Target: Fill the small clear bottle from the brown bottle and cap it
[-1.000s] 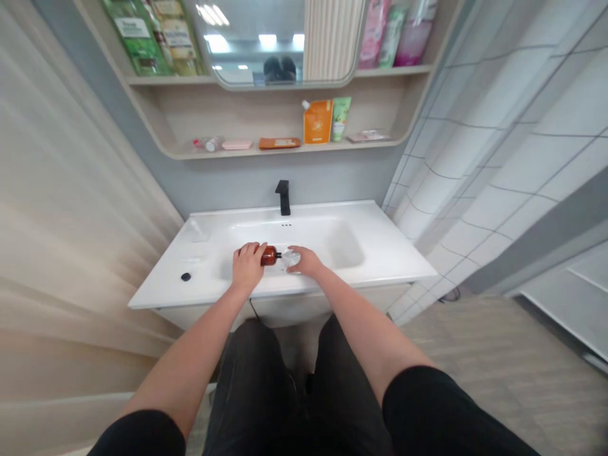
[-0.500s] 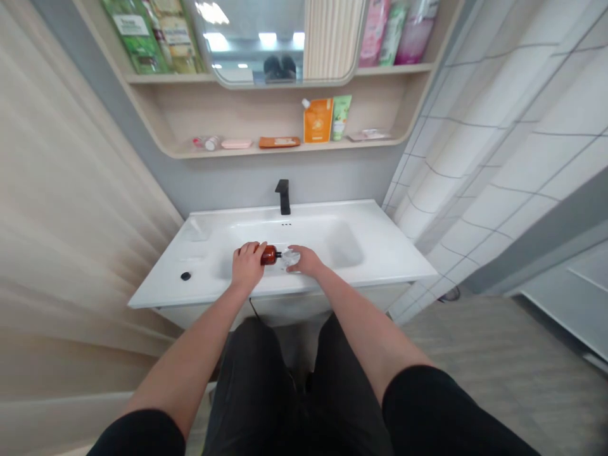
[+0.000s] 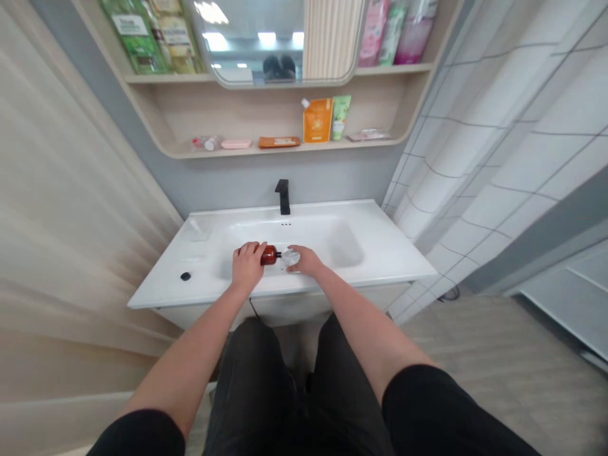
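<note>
glossy white ceramic basin (image 3: 332, 209), matt black metal faucet (image 3: 283, 197), glossy amber bottle (image 3: 268, 255)

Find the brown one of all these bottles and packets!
It's the brown bottle lying on its side in the left hand. The orange pouch and green tube stand on the shelf.

Black faucet (image 3: 283, 197), white washbasin (image 3: 361, 215), wooden shelf (image 3: 285, 147), orange pouch (image 3: 318, 120)
</note>
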### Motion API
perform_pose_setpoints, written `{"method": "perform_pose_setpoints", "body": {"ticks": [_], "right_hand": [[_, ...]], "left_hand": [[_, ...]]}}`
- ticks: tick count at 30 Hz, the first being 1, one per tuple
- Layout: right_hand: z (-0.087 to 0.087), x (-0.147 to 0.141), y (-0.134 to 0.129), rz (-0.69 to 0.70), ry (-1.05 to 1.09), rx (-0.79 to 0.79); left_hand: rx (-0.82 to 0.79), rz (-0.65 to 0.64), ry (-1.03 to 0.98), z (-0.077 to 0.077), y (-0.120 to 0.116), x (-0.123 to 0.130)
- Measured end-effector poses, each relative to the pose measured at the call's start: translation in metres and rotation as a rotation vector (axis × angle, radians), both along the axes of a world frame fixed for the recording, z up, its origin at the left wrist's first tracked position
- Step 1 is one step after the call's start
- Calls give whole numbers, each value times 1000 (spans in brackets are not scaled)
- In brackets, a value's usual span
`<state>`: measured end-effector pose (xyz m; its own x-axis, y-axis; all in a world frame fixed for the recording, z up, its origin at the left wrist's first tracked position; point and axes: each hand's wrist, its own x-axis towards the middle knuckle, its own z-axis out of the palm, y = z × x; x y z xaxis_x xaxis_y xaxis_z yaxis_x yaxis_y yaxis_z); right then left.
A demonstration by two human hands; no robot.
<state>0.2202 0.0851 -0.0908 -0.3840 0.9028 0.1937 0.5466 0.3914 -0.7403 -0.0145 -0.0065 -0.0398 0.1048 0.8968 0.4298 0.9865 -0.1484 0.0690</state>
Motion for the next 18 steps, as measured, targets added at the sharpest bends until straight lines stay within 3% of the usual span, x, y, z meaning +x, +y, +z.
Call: {"method": "perform_pose_setpoints", "body": {"ticks": [18], "right_hand": [[1,-1,-1,-9,9,6]], "left_hand": [[1,0,2,0,0,0]]}}
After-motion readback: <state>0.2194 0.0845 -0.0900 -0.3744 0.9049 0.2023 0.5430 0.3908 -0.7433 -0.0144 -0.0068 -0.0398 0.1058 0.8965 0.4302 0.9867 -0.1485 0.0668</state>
